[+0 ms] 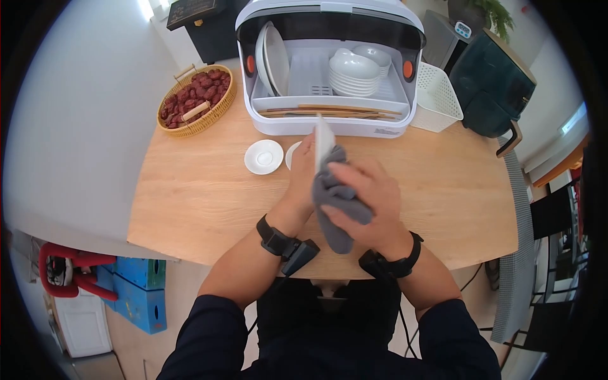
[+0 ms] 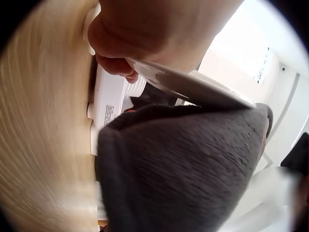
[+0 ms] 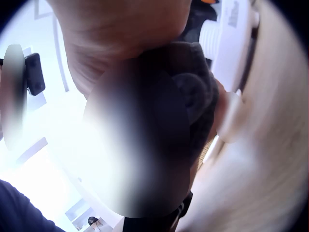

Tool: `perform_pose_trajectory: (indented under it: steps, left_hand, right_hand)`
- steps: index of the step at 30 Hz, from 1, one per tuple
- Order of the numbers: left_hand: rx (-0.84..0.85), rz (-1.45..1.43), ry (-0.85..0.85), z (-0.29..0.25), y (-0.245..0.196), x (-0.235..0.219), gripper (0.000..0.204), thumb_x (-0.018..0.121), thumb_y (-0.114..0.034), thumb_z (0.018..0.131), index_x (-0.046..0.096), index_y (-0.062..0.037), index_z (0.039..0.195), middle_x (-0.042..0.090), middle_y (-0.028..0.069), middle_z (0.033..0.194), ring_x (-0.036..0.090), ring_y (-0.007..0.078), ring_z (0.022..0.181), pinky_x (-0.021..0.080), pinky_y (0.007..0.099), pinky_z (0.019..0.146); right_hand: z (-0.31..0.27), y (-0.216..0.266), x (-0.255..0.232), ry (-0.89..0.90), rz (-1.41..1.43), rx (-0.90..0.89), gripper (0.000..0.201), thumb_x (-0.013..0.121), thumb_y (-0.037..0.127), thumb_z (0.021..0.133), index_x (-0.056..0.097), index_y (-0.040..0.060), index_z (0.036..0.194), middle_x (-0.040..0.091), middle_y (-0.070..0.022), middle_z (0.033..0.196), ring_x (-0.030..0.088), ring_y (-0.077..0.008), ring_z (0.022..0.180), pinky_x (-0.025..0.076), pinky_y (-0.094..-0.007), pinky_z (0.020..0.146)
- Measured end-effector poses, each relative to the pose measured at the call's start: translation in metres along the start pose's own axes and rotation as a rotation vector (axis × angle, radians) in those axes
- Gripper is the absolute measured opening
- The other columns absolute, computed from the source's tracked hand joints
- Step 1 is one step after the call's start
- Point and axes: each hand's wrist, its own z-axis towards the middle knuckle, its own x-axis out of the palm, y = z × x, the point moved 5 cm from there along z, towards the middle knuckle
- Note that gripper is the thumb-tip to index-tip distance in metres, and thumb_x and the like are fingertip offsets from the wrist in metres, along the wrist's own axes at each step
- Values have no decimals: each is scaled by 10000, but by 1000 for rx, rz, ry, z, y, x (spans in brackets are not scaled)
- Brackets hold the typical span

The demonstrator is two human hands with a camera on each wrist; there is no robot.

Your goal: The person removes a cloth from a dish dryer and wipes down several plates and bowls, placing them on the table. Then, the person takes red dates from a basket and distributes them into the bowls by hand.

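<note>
L hand (image 1: 303, 180) grips 1 white dish (image 1: 324, 140), held tilted above the wooden table (image 1: 190, 209), in front of 1 open cabinet (image 1: 278, 126). R hand (image 1: 377, 196) is clamped on 1 grey cloth (image 1: 326, 190), which touches the dish; so both hands are close together, w/ dish and cloth betw. them. On the table lie 2 small saucers (image 1: 263, 157), the 2nd partly hidden by L hand. Inside the cabinet: 2 plates (image 1: 275, 60) standing, 2 stacks of bowls (image 1: 354, 69) (exact no. I cannot count), several chopsticks (image 1: 348, 108).
</note>
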Motion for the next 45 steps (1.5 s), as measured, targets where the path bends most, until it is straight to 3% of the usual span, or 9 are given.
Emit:
perform_pose_trajectory:
  steps: [4, 6, 9, 13, 14, 19, 27, 33, 45]
  left_hand:
    - [-42, 433, -215, 5, -10, 34, 431, 528, -418, 1100, 672, -13, 1056, 659, 6, 881, 566, 65, 776, 488, 256, 669]
    - [18, 636, -239, 3, -23, 38, 442, 576, -421, 1079, 686, 2, 1017, 655, 4, 836, 550, 62, 739, 474, 256, 645]
    - [132, 739, -354, 1, -38, 34, 443, 620, -421, 1057, 691, 6, 962, 630, -5, 758, 533, 60, 705, 457, 258, 619]
    - [267, 756, -510, 7, -60, 7, 440, 637, -407, 1050, 692, 10, 921, 622, -13, 734, 517, 61, 683, 439, 258, 599]
    - [295, 712, -567, 8, -66, -1, 431, 640, -395, 1050, 694, 13, 923, 629, -13, 747, 518, 59, 686, 440, 255, 600]
    - [360, 615, -684, 9, -74, -17, 408, 646, -368, 1051, 703, 20, 939, 647, -14, 782, 525, 54, 693, 442, 246, 607]
    - [-52, 466, -349, 8, -69, 12, 299, 643, -251, 1032, 737, 21, 1113, 691, 1, 838, 598, 61, 735, 487, 243, 641]
    - [63, 682, -268, 14, -80, -7, 331, 650, -248, 1012, 718, 28, 1182, 727, 55, 929, 659, 86, 706, 491, 213, 561]
    - [125, 723, -965, -88, -194, -129, 304, 603, -228, 1008, 686, 50, 1098, 677, 60, 725, 567, 101, 469, 382, 243, 378]
  right_hand:
    - [-5, -30, -19, -179, 211, 358, 363, 763, 186, 910, 694, 16, 1223, 711, -113, 1024, 697, -215, 827, 566, -319, 709]
    - [-9, -58, -15, -262, 778, 908, 359, 672, 271, 1004, 682, -7, 1231, 735, -76, 1045, 701, -156, 856, 571, -299, 735]
    - [-18, -69, 2, -238, 1137, 1253, 372, 616, 311, 1050, 674, 0, 1245, 739, -51, 1019, 705, -139, 859, 564, -280, 762]
    - [-28, -82, 14, -102, 924, 1195, 398, 620, 342, 1055, 660, 1, 1256, 729, -49, 1055, 694, -111, 840, 556, -248, 672]
    - [-29, -84, 13, -27, 910, 1201, 350, 557, 245, 1088, 606, 21, 1353, 679, -13, 1215, 650, -83, 1046, 536, -228, 864]
    - [-21, -85, 8, -131, 1004, 1029, 417, 637, 309, 1041, 612, 11, 1330, 690, -43, 1174, 657, -107, 1026, 538, -249, 859]
    - [-14, -109, -25, -303, 672, 940, 469, 761, 202, 930, 616, -28, 1312, 717, -88, 1122, 696, -146, 930, 569, -283, 801]
    - [-9, -108, -22, -323, 832, 850, 374, 746, 228, 950, 658, -7, 1227, 725, -72, 1019, 687, -131, 824, 560, -265, 695]
    - [-15, -119, -17, -203, 751, 939, 363, 759, 285, 937, 670, 28, 1177, 701, -56, 907, 629, -106, 767, 489, -243, 646]
